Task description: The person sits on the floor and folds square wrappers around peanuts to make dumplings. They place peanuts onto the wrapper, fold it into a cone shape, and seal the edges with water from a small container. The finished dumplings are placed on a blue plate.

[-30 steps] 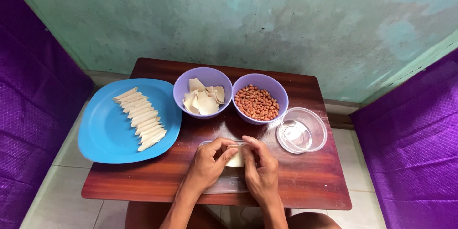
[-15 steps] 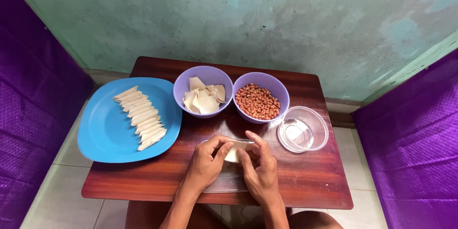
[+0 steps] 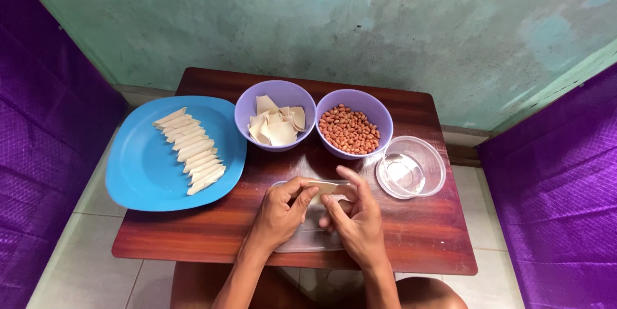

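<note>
Pinching a pale dough wrapper (image 3: 323,187) with both our left hand (image 3: 279,212) and right hand (image 3: 357,219), we hold it over a clear flat lid (image 3: 308,239), just in front of the peanut bowl (image 3: 354,122) and the bowl of wrappers (image 3: 276,114).

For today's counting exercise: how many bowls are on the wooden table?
3: a purple bowl of dough wrappers back centre, a purple bowl of peanuts beside it, and a clear bowl at the right. None seem hidden.
</note>
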